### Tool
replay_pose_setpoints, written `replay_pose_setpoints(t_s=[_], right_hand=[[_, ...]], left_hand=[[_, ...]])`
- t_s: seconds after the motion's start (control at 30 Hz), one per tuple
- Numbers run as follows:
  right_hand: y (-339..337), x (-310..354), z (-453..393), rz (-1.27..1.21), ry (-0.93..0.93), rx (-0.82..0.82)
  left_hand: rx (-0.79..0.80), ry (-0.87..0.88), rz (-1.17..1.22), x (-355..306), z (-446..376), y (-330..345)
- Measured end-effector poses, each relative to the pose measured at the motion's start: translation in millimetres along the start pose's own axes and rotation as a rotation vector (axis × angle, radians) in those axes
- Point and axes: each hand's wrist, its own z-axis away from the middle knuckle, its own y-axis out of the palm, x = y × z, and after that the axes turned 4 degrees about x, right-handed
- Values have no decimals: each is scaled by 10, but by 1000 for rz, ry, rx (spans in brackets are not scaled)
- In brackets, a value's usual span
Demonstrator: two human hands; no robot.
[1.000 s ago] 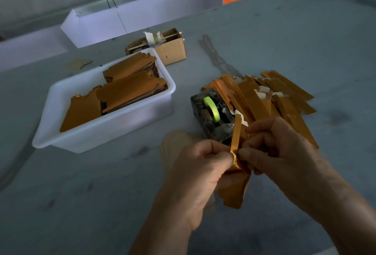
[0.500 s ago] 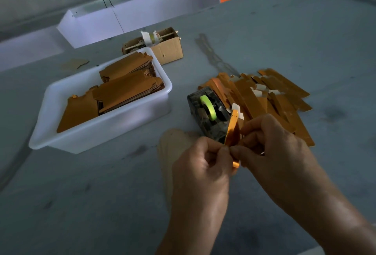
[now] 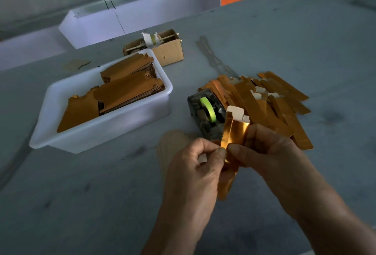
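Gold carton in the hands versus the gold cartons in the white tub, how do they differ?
The held carton is partly opened, white flap showing; the tub cartons lie flat. The held carton is single, raised, pinched by the left hand and right hand; the tub cartons sit stacked, untouched. Both are gold card.

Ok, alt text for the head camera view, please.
The left hand and right hand pinch a gold cardboard strip above a grey table. Behind sit a tape dispenser, a pile of strips and a white tub of flat cardboard.
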Motion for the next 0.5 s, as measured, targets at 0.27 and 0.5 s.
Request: replay_pose_setpoints(t_s=[0.27,0.5], right_hand=[[-266,-2,-376,267,-82,-183],[-515,-16,-914,746,77,-417]], left_hand=[[-285,36,-443,162,-162,-386],[-302,-271,-639,523,-344,-681]])
